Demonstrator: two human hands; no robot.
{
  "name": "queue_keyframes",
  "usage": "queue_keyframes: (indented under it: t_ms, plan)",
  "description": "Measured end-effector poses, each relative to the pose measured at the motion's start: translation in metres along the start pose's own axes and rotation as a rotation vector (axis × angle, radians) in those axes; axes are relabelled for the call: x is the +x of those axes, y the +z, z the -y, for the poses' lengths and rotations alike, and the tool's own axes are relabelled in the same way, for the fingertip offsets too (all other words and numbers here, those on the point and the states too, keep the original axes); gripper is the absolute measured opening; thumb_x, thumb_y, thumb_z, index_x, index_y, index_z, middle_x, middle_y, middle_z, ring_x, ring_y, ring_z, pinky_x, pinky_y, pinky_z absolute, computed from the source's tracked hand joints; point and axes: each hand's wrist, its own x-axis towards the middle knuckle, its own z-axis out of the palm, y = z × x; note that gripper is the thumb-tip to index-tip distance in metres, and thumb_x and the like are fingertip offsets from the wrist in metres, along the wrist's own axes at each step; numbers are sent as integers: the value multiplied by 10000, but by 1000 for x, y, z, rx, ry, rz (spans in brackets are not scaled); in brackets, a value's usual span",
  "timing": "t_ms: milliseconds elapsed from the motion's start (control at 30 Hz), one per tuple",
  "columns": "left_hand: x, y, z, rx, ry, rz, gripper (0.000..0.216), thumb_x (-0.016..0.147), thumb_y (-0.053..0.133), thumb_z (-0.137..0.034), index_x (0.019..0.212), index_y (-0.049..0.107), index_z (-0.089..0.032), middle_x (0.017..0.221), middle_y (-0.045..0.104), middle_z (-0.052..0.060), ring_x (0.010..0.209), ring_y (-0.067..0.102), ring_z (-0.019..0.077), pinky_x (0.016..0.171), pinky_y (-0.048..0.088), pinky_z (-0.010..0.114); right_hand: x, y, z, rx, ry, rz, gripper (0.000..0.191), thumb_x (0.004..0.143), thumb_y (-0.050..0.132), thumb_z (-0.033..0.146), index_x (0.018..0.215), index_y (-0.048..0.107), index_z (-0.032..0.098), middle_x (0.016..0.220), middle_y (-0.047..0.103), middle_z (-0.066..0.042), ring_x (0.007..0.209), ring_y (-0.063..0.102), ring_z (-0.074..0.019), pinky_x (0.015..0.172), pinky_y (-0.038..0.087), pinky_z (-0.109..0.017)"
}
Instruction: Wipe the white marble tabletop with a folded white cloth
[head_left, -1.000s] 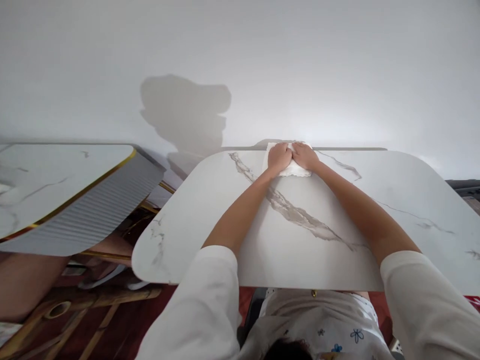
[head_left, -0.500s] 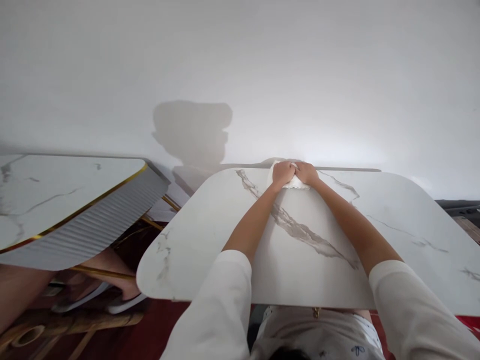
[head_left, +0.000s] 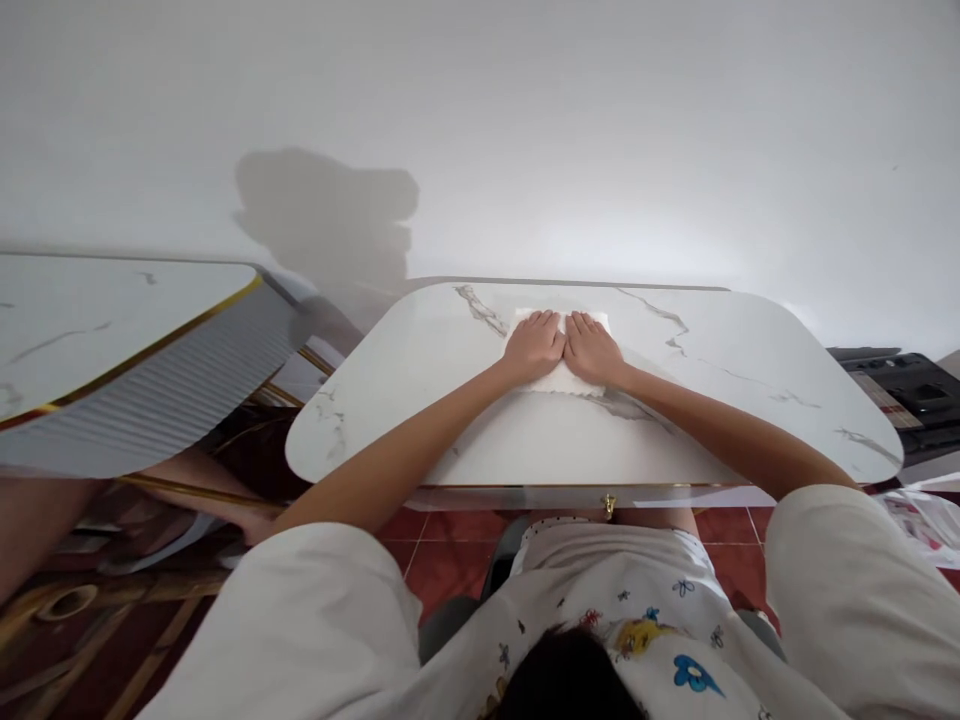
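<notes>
Pressing palms-down, the left hand (head_left: pixel 535 347) and right hand (head_left: pixel 592 348) lie flat with fingers extended, thumb sides close together, neither one curled around the white cloth (head_left: pixel 568 382) beneath them. That cloth is spread on the middle stretch of the marbled white bench (head_left: pixel 405 370), whose far edge runs along a pale wall (head_left: pixel 570 120). Over to the left I see a second marbled table (head_left: pixel 90 300), gold-rimmed, with another person's bare leg (head_left: pixel 45 530) below; past the right end sits a black appliance (head_left: pixel 937 385).
</notes>
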Motion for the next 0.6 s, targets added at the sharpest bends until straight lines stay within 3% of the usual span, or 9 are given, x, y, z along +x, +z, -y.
queue_keyframes:
  t_ms: [133,333,433,600]
  plan:
    - [-49,-9,-11,25,-16,38,516,930,231,-233,1379,394,-39,1476,382,171,1385,304,265,1142,211,427,-44,-5,26,16,-30,-30,580,936,228,258,1421,341,-38,1491,334,-227,1398,282,-311,1128,249,-476]
    - [-103,-18,-19,59,-2,103,562,923,225,-278,1420,338,-40,1505,341,164,1413,262,259,1158,207,428,-88,-16,56,31,-62,-8,587,948,251,293,1428,332,-35,1502,325,-213,1404,275,-303,1150,230,-428]
    - [-114,-19,-32,55,-26,116,565,918,234,-275,1426,326,-46,1509,332,165,1415,257,271,1160,207,441,-103,-23,53,51,-79,27,586,946,261,296,1431,334,-24,1509,323,-194,1407,270,-290,1155,228,-415]
    - [-116,-9,-73,-15,-19,91,557,909,257,-264,1422,327,-56,1505,333,176,1415,247,292,1149,222,477,-134,-32,25,75,-58,13,569,942,253,312,1435,356,46,1509,338,-155,1411,272,-262,1144,261,-442]
